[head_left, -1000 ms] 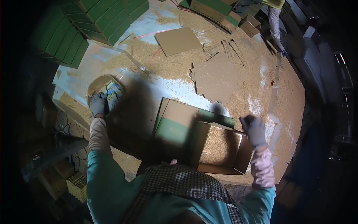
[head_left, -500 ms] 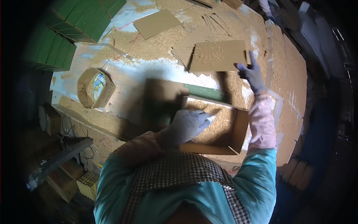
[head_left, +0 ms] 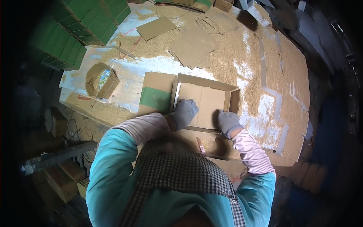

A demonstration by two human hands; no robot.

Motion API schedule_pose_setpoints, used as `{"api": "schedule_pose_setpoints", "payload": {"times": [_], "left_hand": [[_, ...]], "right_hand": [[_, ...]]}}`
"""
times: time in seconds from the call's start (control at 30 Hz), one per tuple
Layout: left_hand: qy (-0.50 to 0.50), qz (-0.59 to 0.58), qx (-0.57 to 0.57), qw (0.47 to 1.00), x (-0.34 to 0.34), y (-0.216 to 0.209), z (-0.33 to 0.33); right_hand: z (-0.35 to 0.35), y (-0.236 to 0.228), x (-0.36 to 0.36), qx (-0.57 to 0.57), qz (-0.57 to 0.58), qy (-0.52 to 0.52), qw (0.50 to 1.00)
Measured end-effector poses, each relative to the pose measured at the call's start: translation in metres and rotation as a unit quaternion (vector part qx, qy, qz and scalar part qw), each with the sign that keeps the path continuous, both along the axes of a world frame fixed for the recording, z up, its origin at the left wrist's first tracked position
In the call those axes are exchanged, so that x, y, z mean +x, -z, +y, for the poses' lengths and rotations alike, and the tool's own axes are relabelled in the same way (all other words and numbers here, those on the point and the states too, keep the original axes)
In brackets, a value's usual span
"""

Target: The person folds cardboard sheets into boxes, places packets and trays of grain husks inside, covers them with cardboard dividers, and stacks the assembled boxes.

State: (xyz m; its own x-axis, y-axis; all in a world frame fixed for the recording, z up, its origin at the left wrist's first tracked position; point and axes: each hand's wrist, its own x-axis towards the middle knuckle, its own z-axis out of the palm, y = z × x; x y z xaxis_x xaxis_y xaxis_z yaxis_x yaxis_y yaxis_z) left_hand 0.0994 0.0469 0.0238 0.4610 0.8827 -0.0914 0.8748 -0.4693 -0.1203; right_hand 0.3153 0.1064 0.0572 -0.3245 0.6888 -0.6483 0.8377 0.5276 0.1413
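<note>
The left hand (head_left: 185, 112) and right hand (head_left: 228, 122) curl over the sheet (head_left: 206, 99) inside the box (head_left: 210, 82), table's (head_left: 123, 96) near side; whether gripping, I cannot tell. Pressing all 4 corners evenly should seat it best.

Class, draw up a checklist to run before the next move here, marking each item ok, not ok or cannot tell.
1. Open box upright on the table: ok.
2. Cardboard sheet inside the box: ok.
3. Left hand at the sheet's left side, right hand near its near right corner: ok.
4. What lies under the sheet: cannot tell, hidden.
5. Table free of tan flakes: not ok, strewn widely.
6. Small carton apart from both hands: ok.
</note>
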Motion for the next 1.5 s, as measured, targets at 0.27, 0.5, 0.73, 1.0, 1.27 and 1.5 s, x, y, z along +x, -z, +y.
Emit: {"api": "schedule_pose_setpoints", "payload": {"times": [0.27,0.5,0.73,1.0,1.27,1.5], "left_hand": [[-0.198,-0.514,0.111,0.827,-0.098,-0.034,-0.034],[-0.465,-0.481,-0.11,0.735,-0.03,0.044,-0.029],[-0.377,-0.557,-0.17,0.72,-0.114,0.079,-0.045],[-0.425,-0.021,0.03,0.904,-0.418,0.14,-0.126],[-0.152,-0.485,0.216,0.833,-0.374,0.023,-0.121],[-0.615,-0.093,0.392,0.677,-0.614,0.18,-0.025]], "right_hand": [[0.006,-0.07,0.048,0.071,0.474,0.132,0.868],[0.016,0.051,0.034,0.118,0.472,-0.002,0.873],[-0.022,0.059,0.005,-0.242,0.649,0.41,0.594],[-0.024,0.044,-0.081,-0.332,0.699,0.571,0.274],[0.096,0.056,-0.23,-0.1,0.794,0.317,0.509],[0.1,0.007,-0.489,-0.508,0.687,0.406,0.323]]}}
